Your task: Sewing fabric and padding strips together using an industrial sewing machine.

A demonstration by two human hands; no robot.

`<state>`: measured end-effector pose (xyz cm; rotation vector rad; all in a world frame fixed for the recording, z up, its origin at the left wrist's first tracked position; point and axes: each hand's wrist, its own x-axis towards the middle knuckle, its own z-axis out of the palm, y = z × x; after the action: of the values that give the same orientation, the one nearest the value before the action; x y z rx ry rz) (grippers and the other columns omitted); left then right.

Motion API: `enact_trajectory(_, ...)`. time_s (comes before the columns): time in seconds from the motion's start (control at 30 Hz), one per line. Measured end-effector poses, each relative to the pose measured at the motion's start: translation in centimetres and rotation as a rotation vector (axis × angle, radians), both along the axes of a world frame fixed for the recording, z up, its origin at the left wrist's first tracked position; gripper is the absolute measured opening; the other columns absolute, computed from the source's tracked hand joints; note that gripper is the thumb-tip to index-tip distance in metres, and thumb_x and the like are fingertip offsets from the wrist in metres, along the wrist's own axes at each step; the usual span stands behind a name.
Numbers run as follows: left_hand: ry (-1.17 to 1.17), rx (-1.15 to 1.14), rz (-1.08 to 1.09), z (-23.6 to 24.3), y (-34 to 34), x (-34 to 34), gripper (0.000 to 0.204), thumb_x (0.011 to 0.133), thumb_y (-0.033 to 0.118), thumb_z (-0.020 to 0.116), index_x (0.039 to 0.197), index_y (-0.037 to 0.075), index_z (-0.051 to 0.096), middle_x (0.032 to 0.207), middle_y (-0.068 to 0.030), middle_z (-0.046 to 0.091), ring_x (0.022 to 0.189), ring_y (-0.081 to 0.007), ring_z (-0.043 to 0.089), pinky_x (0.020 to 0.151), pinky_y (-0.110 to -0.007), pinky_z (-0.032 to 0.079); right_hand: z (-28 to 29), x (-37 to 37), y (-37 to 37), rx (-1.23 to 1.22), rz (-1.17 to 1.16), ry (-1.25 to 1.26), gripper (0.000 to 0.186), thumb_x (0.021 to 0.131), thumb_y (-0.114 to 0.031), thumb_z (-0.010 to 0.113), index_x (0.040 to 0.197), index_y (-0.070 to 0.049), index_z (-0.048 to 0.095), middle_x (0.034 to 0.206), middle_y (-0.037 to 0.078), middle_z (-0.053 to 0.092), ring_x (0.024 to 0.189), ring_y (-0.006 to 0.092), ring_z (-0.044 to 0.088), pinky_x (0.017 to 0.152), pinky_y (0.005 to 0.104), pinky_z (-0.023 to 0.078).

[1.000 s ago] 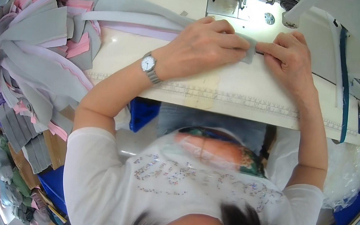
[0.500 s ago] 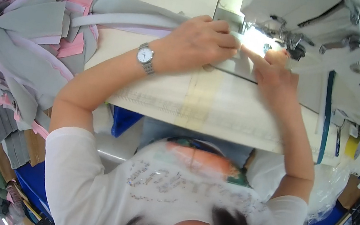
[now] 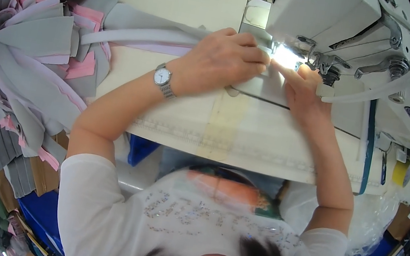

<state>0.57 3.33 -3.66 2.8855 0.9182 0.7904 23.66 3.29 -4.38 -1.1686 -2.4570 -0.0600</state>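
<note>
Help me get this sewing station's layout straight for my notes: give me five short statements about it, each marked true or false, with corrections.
1. The wristwatch is on the right wrist. False: the wristwatch is on the left wrist.
2. Grey fabric reaches the left hand from the left. True.
3. The fabric pile lies right of the sewing machine. False: the fabric pile is on the left side.
4. The light under the sewing machine's head is lit. True.
5. The right hand is in the fabric pile. False: the right hand is beside that light.
</note>
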Motion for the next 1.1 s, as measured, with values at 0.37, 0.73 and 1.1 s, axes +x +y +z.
enact_trajectory(0.37,0.061,0.012,-0.024,0.5,0.5,-0.5,0.022,0.075,0.014,0.069,0.096,0.011,0.068,0.107,0.0058,0.064,0.093,-0.0164,0.057,0.076,-0.031,0.048,0.2,0.4,0.0,-0.025,-0.008,0.1,0.03,0.075,-0.009,0.068,0.096,-0.029,0.075,0.067,0.002,0.059,0.066,0.0228,0.056,0.068,0.0357,0.046)
enact_trajectory(0.73,0.06,-0.075,-0.073,0.9,1.2,-0.1,0.021,0.074,0.014,0.069,0.094,0.014,0.069,0.106,0.0054,0.064,0.094,-0.0178,0.059,0.076,-0.031,0.051,0.7,0.4,-1.5,0.066,0.002,-0.179,0.035,0.074,-0.012,0.065,0.104,-0.028,0.071,0.075,-0.003,0.059,0.074,0.0179,0.059,0.075,0.0354,0.046)
enact_trajectory(1.1,0.041,-0.051,0.078,0.8,2.2,-0.3,0.024,0.078,0.013,0.068,0.1,0.02,0.072,0.105,0.0061,0.067,0.087,-0.0181,0.059,0.076,-0.031,0.048,-0.3,0.0,-0.3,0.061,-0.05,-0.004,0.022,0.079,-0.017,0.069,0.098,-0.028,0.072,0.067,0.001,0.059,0.06,0.0203,0.052,0.068,0.0323,0.044)
